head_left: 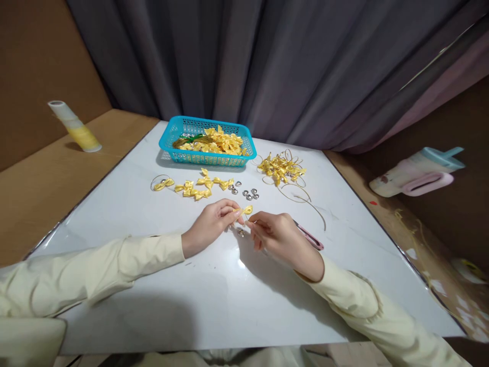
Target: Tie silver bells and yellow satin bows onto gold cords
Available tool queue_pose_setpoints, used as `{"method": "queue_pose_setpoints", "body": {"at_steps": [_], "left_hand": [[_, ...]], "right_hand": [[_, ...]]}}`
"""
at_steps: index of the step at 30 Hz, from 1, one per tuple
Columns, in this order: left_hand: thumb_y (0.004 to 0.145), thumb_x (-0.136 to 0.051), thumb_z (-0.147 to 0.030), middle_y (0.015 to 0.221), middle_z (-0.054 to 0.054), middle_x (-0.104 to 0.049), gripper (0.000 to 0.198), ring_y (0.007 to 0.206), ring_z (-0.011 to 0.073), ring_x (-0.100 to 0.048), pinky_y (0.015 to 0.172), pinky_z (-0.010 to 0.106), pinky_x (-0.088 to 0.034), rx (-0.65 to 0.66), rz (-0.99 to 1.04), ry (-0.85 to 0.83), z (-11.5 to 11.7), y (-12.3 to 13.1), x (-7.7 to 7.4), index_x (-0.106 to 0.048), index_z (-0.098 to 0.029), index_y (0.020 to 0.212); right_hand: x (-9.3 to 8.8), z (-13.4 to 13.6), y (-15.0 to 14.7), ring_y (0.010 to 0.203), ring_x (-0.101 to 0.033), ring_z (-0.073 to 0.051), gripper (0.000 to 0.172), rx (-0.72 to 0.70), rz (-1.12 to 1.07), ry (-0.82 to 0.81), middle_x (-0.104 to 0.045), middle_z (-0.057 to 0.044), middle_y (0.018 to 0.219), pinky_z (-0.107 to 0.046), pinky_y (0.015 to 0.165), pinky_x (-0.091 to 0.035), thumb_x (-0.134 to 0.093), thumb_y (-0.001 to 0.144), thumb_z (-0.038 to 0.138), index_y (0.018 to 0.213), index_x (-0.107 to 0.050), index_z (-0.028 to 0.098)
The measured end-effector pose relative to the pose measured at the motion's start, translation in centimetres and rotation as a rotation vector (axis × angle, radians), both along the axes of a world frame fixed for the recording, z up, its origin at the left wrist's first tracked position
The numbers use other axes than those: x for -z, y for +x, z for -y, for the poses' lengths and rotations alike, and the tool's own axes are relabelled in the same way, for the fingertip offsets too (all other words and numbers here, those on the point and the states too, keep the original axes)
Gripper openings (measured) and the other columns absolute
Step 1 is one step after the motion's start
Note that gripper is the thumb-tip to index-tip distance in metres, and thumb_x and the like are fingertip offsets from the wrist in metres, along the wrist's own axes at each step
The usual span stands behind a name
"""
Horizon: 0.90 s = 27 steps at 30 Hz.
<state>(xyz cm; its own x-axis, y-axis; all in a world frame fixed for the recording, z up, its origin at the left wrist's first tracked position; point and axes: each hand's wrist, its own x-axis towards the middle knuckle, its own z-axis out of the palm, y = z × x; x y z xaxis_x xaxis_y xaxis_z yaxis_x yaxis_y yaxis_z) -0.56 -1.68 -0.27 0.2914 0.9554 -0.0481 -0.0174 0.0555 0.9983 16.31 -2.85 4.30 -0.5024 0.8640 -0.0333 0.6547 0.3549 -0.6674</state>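
My left hand [212, 222] pinches a small yellow ribbon bow [247, 209] at its fingertips above the white table [214, 306]. Close against it, my right hand [278, 238] has its fingers curled, and a pink-handled tool [310, 238] sticks out from under it. A small silver bell [241, 232] lies on the table just below the two hands. Whether the right fingers touch the bow or a thin cord I cannot make out.
Loose yellow bows [198, 187] and silver bells [249, 193] lie in a row beyond the hands. A blue basket [170, 140] of bows stands at the back. A heap of bows on gold cord [280, 168] lies to its right. A ribbon spool [75, 126] stands left; a pink jug [418, 173] lies right.
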Motion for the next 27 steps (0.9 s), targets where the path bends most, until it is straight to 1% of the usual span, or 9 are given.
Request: {"method": "queue_pose_setpoints", "body": {"at_steps": [6,11,14,16,19,21,24,27], "left_hand": [[0.08,-0.055,-0.031,0.068,0.001,-0.06,0.017,0.062,0.0119,-0.051,0.059,0.025,-0.037,0.023,0.038,-0.013,0.0,0.0,-0.1,-0.052,-0.015,0.084],[0.082,-0.054,-0.029,0.068,0.0,-0.06,0.015,0.064,0.0119,-0.053,0.061,0.025,-0.039,0.083,0.052,0.016,0.2,-0.1,0.1,-0.053,-0.014,0.087],[0.083,-0.053,-0.028,0.067,0.0,-0.06,0.014,0.063,0.0114,-0.052,0.06,0.024,-0.039,0.093,0.044,0.015,0.3,-0.1,0.0,-0.053,-0.014,0.087],[0.083,-0.053,-0.029,0.067,0.001,-0.06,0.015,0.062,0.0115,-0.052,0.059,0.024,-0.039,0.098,0.038,0.011,0.3,-0.1,0.0,-0.052,-0.014,0.086],[0.083,-0.053,-0.03,0.067,0.0,-0.06,0.016,0.063,0.0116,-0.052,0.059,0.024,-0.039,0.098,0.024,0.027,0.3,0.0,-0.1,-0.052,-0.014,0.085],[0.083,-0.053,-0.031,0.066,-0.001,-0.059,0.016,0.064,0.0117,-0.053,0.059,0.024,-0.039,0.077,0.016,0.04,0.3,0.1,0.0,-0.051,-0.015,0.085],[0.084,-0.053,-0.032,0.07,0.001,-0.061,0.017,0.066,0.0129,-0.056,0.06,0.025,-0.041,0.045,0.024,0.056,0.3,0.1,0.0,-0.05,-0.015,0.086],[0.085,-0.051,-0.033,0.074,0.002,-0.063,0.017,0.068,0.0134,-0.056,0.062,0.026,-0.041,0.042,0.002,0.094,0.4,0.1,0.0,-0.05,-0.016,0.086]], "right_hand": [[0.5,-0.2,0.0,0.046,-0.057,-0.01,0.02,0.018,-0.058,0.0,-0.061,0.0,0.051,-0.019,0.054,-0.041,-0.044,0.085,0.011,0.069,-0.056,0.015],[0.5,-0.4,-0.1,0.046,-0.056,-0.011,0.022,0.052,-0.089,0.013,-0.06,0.0,0.049,-0.019,0.053,-0.042,-0.044,0.086,0.014,0.067,-0.055,0.015],[0.8,-0.7,0.1,0.045,-0.057,-0.011,0.021,0.086,-0.113,0.015,-0.06,0.0,0.048,-0.02,0.053,-0.044,-0.046,0.086,0.018,0.067,-0.056,0.015],[1.0,-1.0,0.3,0.046,-0.059,-0.011,0.021,0.083,-0.145,-0.062,-0.062,-0.001,0.051,-0.021,0.053,-0.045,-0.048,0.085,0.021,0.068,-0.058,0.015],[1.0,-1.7,0.6,0.048,-0.06,-0.012,0.022,0.021,-0.19,-0.245,-0.065,-0.003,0.059,-0.022,0.05,-0.047,-0.051,0.084,0.028,0.07,-0.06,0.014],[0.6,-2.1,0.8,0.05,-0.061,-0.013,0.024,0.017,-0.18,-0.295,-0.066,-0.003,0.062,-0.022,0.048,-0.048,-0.056,0.08,0.034,0.069,-0.061,0.014],[-0.4,-3.0,1.3,0.057,-0.062,-0.015,0.032,0.114,-0.18,-0.282,-0.066,-0.006,0.064,-0.02,0.044,-0.047,-0.06,0.077,0.044,0.071,-0.06,0.013],[-0.7,-3.8,1.7,0.063,-0.062,-0.015,0.037,0.223,-0.278,-0.254,-0.064,-0.006,0.069,-0.017,0.04,-0.044,-0.051,0.082,0.051,0.084,-0.053,0.014]]}}
